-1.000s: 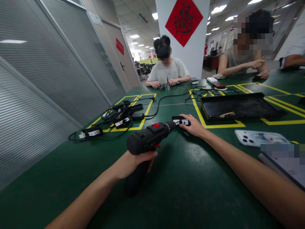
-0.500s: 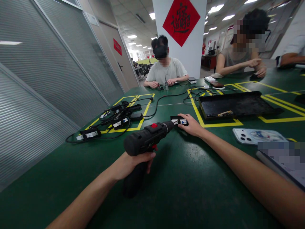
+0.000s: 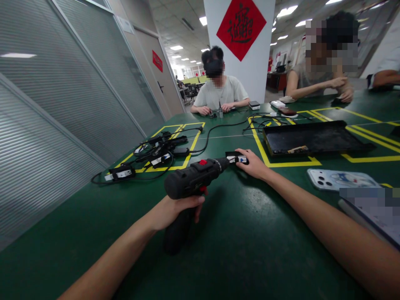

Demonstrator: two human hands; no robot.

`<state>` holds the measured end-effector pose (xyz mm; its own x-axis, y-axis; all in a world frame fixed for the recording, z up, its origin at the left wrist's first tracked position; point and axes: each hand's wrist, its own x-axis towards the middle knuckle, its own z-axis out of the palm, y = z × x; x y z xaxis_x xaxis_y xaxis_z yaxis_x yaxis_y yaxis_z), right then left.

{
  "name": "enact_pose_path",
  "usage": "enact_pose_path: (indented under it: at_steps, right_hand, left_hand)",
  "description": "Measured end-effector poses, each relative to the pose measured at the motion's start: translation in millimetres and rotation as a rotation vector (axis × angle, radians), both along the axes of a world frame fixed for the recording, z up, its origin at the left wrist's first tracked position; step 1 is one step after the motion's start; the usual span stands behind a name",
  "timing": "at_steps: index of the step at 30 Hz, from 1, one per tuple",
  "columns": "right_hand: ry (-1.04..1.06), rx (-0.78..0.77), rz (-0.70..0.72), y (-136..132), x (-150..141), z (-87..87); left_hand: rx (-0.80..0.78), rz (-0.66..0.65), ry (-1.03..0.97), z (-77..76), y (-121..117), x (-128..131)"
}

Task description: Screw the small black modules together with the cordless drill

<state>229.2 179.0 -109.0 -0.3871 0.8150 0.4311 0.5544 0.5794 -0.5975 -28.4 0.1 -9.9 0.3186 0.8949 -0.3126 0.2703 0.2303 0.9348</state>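
My left hand (image 3: pixel 183 206) is wrapped round the grip of a black cordless drill (image 3: pixel 192 180) with red buttons. The drill's chuck points away and to the right, its bit reaching a small black casing (image 3: pixel 231 155) with white and blue parts inside. Whether the bit touches the casing I cannot tell for sure. My right hand (image 3: pixel 251 164) grips that casing from its right side, holding it on the green table (image 3: pixel 237 250). Part of the casing is covered by my fingers.
Black adapters with tangled cables (image 3: pixel 162 150) lie at left inside yellow tape. A shallow black tray (image 3: pixel 312 139) sits at right, with a phone (image 3: pixel 342 179) and a grey-edged flat object (image 3: pixel 371 216) nearer me. Two people (image 3: pixel 220 89) (image 3: pixel 321 81) work across the table.
The view swung slightly and came back. Both hands stay in place on the drill and the casing; the back of the drill has shifted very slightly.
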Motion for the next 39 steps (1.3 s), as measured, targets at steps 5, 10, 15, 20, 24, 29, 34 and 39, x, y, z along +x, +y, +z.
enact_pose_path:
  at_steps: [5,10,15,20,24,29,34,39]
  right_hand:
    - [0.001,0.012,-0.002,0.3,-1.5,-1.1]
    - [-0.005,0.023,-0.004,-0.7,-0.9,0.1]
    - [-0.008,0.024,-0.008,-0.2,-1.1,-0.7]
    - [-0.009,0.03,-0.015,0.0,-2.1,-1.3]
    - [-0.014,0.031,-0.017,-0.5,-2.0,-0.4]
    - [-0.017,0.025,-0.018,-0.2,-1.6,-0.1]
    - [-0.023,0.023,-0.014,-0.2,-1.5,0.1]
    - [-0.028,0.022,-0.013,-0.2,-1.5,0.5]
  left_hand:
    - [-0.016,-0.004,0.021,1.6,-0.4,-0.2]
    - [-0.009,-0.003,0.013,0.5,-0.4,0.0]
    - [0.004,-0.009,0.022,-1.7,-0.5,-0.9]
    - [0.028,-0.03,0.053,-0.4,-0.3,-0.8]
    - [0.058,-0.064,0.081,2.2,-0.1,0.8]
    - [0.108,-0.026,0.082,4.0,-0.5,2.6]
    - [0.107,-0.024,0.113,5.3,-0.8,3.4]
    - [0.12,-0.022,0.124,2.2,0.7,1.8]
